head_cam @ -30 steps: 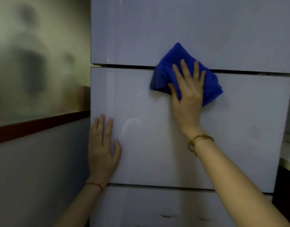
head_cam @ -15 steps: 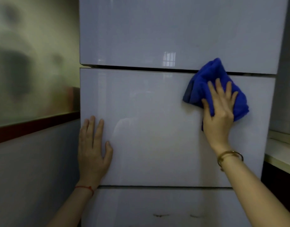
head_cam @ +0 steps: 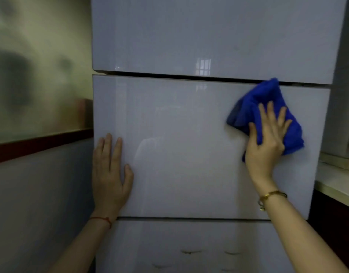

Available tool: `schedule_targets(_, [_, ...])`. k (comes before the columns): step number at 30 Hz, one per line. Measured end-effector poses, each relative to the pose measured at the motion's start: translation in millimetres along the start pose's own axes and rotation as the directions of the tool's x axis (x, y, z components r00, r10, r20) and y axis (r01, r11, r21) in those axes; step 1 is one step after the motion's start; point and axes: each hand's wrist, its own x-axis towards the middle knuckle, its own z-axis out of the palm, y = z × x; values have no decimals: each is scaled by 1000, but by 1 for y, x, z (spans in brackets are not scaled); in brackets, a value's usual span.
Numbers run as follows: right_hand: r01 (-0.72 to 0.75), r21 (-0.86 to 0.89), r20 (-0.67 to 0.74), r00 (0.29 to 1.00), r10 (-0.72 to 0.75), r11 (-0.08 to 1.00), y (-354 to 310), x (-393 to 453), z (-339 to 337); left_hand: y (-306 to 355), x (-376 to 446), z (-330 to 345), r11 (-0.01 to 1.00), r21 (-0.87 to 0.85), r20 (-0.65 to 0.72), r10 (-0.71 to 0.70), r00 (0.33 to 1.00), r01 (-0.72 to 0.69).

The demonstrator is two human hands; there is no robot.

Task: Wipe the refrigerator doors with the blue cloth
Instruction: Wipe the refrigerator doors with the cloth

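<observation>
1. Here, right hand [head_cam: 266, 146] flat, fingers straight, pressing the blue cloth [head_cam: 268, 117] against the middle door [head_cam: 189, 150] at two o'clock.
2. Cloth bunched, its tip touching the seam under the upper door [head_cam: 209, 32].
3. Left hand [head_cam: 110, 174] flat at eight o'clock on the same door's edge, fingers straight, gripping nothing.
4. Gold bracelet [head_cam: 272, 196] on right wrist; red string [head_cam: 102, 219] on left.
5. Lower door [head_cam: 189, 247] at six o'clock.

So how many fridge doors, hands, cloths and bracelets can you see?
Fridge doors: 3 (top, middle, bottom)
Hands: 2 (left hand, right hand)
Cloths: 1 (blue cloth)
Bracelets: 2 (red string, gold bangle)
Total: 8
</observation>
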Motion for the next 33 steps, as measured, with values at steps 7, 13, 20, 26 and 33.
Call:
schedule_targets(7, [554,99,454,714,-533,827,-12,-117,-8,-3,1,-2,1000,-8,20,6,1000,-6])
schedule_targets(13, [222,77,233,944,-234,972,-46,-7,21,-2,1,0,1000,-4,13,7,1000,-7])
schedule_targets(20, [482,193,310,796,-520,854,-92,-58,47,-2,2,-4,999,-45,46,-20,999,22])
schedule_targets(26, [437,272,555,656,-511,857,-49,-189,-10,2,-95,-20,991,-99,175,-71,982,89])
schedule_targets(33, [282,220,542,760,-357,934,-49,-248,-26,4,-239,-32,984,-41,341,-149,928,173])
